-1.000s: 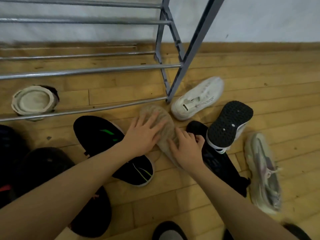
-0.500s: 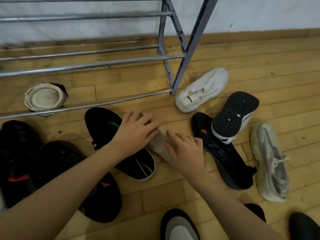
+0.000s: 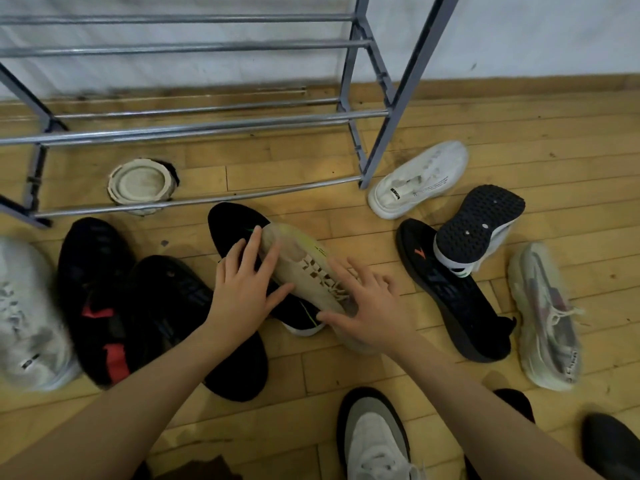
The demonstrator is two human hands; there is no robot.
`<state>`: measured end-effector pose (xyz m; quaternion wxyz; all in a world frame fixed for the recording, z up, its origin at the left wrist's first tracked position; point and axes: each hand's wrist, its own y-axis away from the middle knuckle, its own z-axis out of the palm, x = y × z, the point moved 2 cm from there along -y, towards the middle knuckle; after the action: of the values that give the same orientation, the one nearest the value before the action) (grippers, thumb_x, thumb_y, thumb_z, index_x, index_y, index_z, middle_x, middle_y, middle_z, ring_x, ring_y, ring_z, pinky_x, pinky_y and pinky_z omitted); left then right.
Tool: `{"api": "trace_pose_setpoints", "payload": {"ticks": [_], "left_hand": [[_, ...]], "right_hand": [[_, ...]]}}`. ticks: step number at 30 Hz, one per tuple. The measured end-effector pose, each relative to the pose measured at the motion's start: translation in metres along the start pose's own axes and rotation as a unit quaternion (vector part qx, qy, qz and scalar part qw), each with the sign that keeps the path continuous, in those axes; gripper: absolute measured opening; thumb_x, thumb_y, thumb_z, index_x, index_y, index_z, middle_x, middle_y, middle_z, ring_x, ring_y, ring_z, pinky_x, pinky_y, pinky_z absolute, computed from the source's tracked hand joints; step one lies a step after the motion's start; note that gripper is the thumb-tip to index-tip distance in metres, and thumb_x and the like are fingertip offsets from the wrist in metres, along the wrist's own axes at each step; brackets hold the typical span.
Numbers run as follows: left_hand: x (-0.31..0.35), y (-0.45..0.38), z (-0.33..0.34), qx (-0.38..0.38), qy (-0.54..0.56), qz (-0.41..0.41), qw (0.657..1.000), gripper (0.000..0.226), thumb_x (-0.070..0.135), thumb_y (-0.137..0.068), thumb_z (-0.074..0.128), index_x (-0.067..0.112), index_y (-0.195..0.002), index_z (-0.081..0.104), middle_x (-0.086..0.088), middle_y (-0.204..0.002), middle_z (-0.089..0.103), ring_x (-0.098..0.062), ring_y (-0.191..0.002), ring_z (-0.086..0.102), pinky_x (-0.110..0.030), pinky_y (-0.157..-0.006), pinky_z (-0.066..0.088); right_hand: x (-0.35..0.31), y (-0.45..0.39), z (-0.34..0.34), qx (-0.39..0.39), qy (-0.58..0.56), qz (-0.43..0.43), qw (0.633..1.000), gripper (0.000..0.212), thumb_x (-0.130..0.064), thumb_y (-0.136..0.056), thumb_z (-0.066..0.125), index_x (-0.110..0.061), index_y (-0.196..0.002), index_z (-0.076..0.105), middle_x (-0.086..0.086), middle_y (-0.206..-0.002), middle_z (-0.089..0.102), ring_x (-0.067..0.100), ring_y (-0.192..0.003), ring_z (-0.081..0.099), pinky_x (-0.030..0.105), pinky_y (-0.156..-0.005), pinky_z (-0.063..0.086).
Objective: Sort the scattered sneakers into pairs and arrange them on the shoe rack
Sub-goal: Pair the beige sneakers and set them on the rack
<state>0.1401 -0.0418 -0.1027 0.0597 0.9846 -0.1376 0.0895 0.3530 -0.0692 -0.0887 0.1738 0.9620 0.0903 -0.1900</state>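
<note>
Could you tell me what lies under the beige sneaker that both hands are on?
A black sneaker with green marks lies under the beige sneaker; its middle is covered.

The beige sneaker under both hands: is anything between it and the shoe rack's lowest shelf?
Nothing visible blocks the way. The beige sneaker lies across a black sneaker with green stripe, and bare floor separates them from the shoe rack front rail.

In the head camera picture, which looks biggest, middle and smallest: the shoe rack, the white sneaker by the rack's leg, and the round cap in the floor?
1. Shoe rack: biggest by far.
2. White sneaker.
3. Round floor cap: smallest, though not much smaller than the sneaker.
</note>
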Motion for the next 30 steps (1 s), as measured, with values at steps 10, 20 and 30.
{"api": "trace_pose_setpoints", "payload": {"ticks": [10, 20, 30], "left_hand": [[-0.002, -0.022, -0.024, 0.002, 0.093, 0.039, 0.995, 0.071, 0.047, -0.090, 0.049, 0.011, -0.146, 0.023, -0.018, -0.155, 0.009, -0.037, -0.131, 0.033, -0.047, -0.106, 0.027], [-0.052, 0.033, -0.095, 0.141, 0.077, -0.034, 0.986, 0.052, 0.035, -0.090, 0.045, 0.007, -0.135, 0.041, -0.028, -0.143, 0.030, -0.041, -0.114, 0.050, -0.050, -0.090, 0.045], [-0.143, 0.134, -0.110, 0.204, 0.100, -0.165, 0.960, 0.054, 0.038, -0.089, 0.046, 0.007, -0.132, 0.048, -0.025, -0.143, 0.035, -0.038, -0.119, 0.050, -0.050, -0.090, 0.046]], "right_hand": [[-0.013, -0.002, 0.002, 0.060, -0.003, -0.052, 0.997, 0.056, -0.061, -0.085, 0.034, -0.050, -0.140, 0.028, 0.009, -0.146, 0.038, 0.031, -0.116, 0.051, 0.042, -0.094, 0.038], [-0.115, -0.024, -0.018, 0.102, 0.002, -0.159, 0.982, 0.049, -0.055, -0.090, 0.034, -0.046, -0.138, 0.032, 0.011, -0.144, 0.041, 0.037, -0.106, 0.058, 0.049, -0.081, 0.048], [-0.240, -0.035, 0.010, 0.110, 0.041, -0.269, 0.956, 0.045, -0.052, -0.090, 0.040, -0.039, -0.132, 0.050, 0.012, -0.139, 0.048, 0.039, -0.102, 0.059, 0.048, -0.078, 0.048]]}}
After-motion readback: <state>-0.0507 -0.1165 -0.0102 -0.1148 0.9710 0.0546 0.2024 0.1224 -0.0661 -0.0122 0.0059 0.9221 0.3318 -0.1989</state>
